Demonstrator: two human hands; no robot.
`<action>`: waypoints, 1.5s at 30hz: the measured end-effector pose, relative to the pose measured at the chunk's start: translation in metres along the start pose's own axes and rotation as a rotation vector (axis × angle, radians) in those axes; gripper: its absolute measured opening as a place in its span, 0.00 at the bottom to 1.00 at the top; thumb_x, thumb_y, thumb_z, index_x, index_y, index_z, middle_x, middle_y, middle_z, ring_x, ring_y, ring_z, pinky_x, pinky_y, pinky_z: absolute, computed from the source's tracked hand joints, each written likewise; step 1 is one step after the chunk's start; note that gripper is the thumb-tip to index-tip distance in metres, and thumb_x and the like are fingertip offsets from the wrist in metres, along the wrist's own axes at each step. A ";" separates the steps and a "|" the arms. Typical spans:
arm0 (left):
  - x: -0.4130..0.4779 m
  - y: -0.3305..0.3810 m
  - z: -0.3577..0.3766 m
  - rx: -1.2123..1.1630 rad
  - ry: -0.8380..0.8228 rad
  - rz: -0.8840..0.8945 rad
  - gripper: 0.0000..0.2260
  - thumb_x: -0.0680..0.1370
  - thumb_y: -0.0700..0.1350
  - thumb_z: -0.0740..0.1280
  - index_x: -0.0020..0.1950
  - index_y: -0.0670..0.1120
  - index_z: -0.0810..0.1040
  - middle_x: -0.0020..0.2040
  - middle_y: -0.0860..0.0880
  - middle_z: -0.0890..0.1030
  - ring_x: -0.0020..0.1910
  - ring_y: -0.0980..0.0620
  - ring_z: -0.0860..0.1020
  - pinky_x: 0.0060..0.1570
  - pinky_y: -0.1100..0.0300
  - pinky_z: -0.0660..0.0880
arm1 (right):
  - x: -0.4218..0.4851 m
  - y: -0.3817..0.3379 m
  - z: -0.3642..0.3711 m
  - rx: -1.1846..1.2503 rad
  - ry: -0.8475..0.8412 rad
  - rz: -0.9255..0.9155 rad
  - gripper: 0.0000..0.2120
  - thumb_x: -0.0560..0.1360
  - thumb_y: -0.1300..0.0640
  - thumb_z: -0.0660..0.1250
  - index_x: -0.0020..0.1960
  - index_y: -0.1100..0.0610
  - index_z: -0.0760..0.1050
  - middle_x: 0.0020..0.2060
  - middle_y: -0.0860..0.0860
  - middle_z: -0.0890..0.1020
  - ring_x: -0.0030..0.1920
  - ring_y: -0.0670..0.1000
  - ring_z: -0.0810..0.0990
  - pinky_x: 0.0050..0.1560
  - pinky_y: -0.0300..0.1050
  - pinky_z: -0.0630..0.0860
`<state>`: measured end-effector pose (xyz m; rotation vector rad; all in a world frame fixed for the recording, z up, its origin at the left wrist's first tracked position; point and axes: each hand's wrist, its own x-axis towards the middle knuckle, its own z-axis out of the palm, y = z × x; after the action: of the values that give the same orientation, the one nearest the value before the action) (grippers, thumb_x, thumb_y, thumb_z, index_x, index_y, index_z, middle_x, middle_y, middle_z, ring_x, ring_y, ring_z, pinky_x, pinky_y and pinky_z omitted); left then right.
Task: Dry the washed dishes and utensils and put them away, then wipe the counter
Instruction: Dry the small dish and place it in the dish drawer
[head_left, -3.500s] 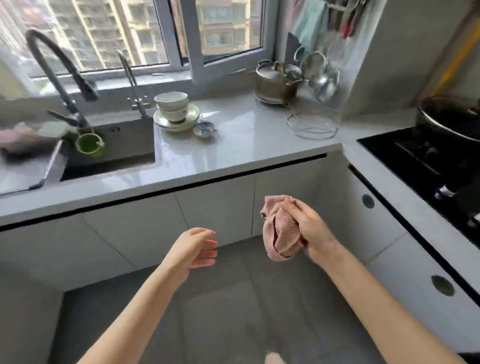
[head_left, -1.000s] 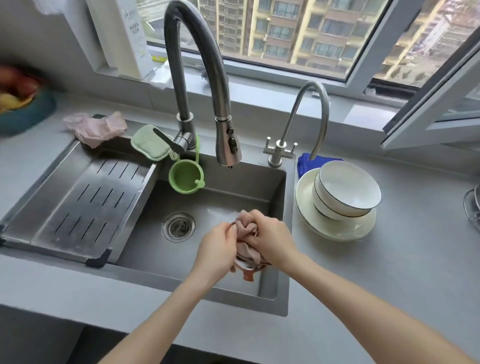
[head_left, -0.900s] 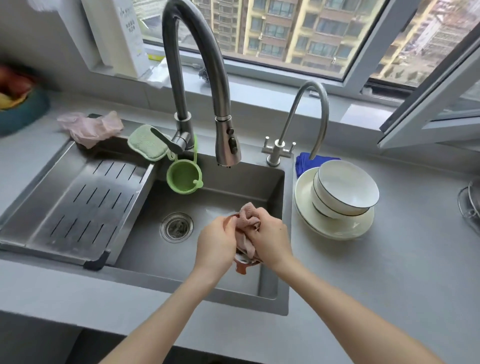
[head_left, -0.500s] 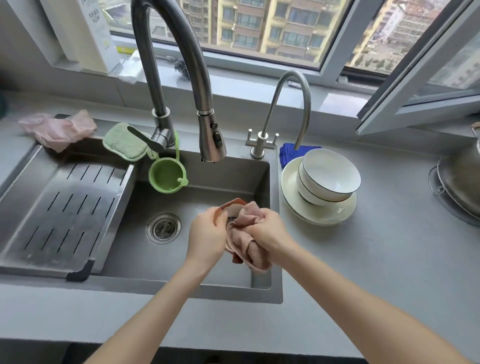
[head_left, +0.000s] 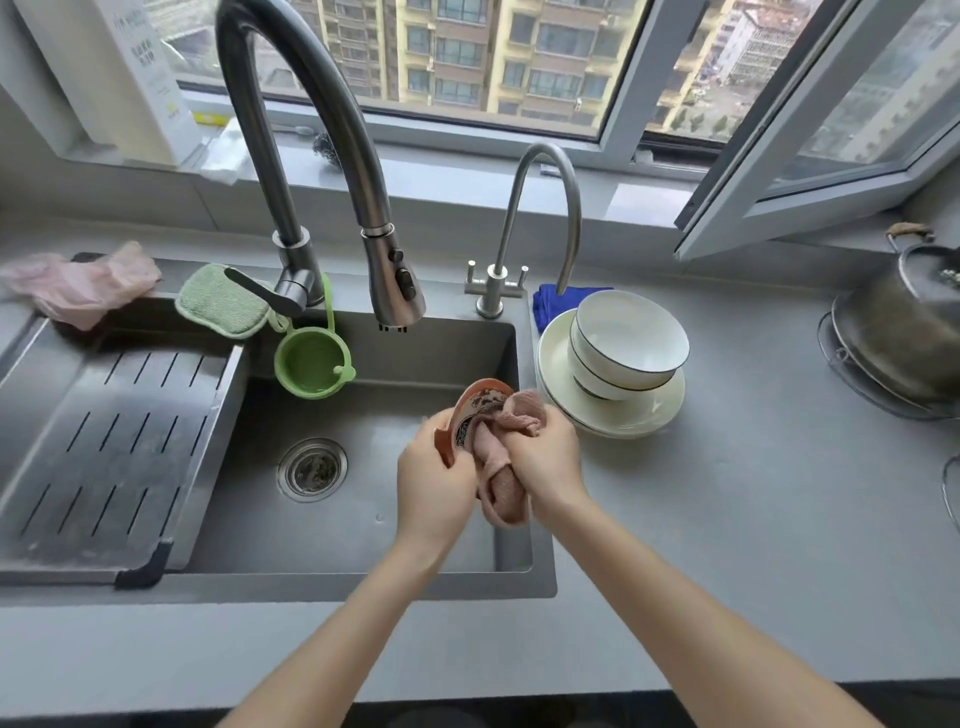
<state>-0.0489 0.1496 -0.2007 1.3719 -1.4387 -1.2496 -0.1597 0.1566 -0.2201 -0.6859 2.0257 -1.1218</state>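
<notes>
the left grip clasps a small dish by its rim, tilted over the sink, likely so drips land there. the right grip bunches a pink cloth against the dish's face to dry it. stacked bowls sit just beyond the right grip.

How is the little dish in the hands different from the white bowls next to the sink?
The small dish is reddish-brown with a dark pattern inside; the white bowls are plain with a dark rim line. The small dish is held tilted above the sink by the left hand, with the right hand pressing a pink cloth into it; the white bowls sit stacked upright on a plate, untouched. Both are round tableware.
</notes>
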 end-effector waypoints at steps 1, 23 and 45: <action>0.005 -0.001 -0.006 0.055 -0.098 0.040 0.15 0.68 0.32 0.59 0.48 0.44 0.81 0.36 0.52 0.80 0.35 0.56 0.74 0.36 0.64 0.71 | -0.001 -0.005 -0.009 -0.107 -0.036 -0.130 0.07 0.68 0.57 0.71 0.45 0.54 0.78 0.42 0.49 0.83 0.46 0.52 0.80 0.49 0.48 0.77; 0.021 0.006 0.008 -0.185 -0.269 -0.502 0.09 0.79 0.41 0.61 0.40 0.42 0.75 0.32 0.43 0.79 0.17 0.55 0.73 0.16 0.69 0.63 | -0.008 -0.005 -0.061 0.640 0.020 0.101 0.13 0.73 0.58 0.69 0.55 0.63 0.78 0.44 0.56 0.83 0.44 0.54 0.80 0.38 0.44 0.73; 0.012 0.051 0.027 0.062 -0.148 -0.003 0.17 0.80 0.48 0.59 0.36 0.41 0.74 0.29 0.47 0.79 0.26 0.52 0.76 0.28 0.60 0.72 | -0.018 -0.048 -0.044 0.740 0.060 -0.076 0.08 0.72 0.73 0.63 0.39 0.63 0.73 0.24 0.50 0.77 0.23 0.47 0.75 0.27 0.38 0.70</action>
<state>-0.0883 0.1385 -0.1582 1.3456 -1.5887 -1.3421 -0.1786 0.1680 -0.1558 -0.3440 1.4595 -1.8030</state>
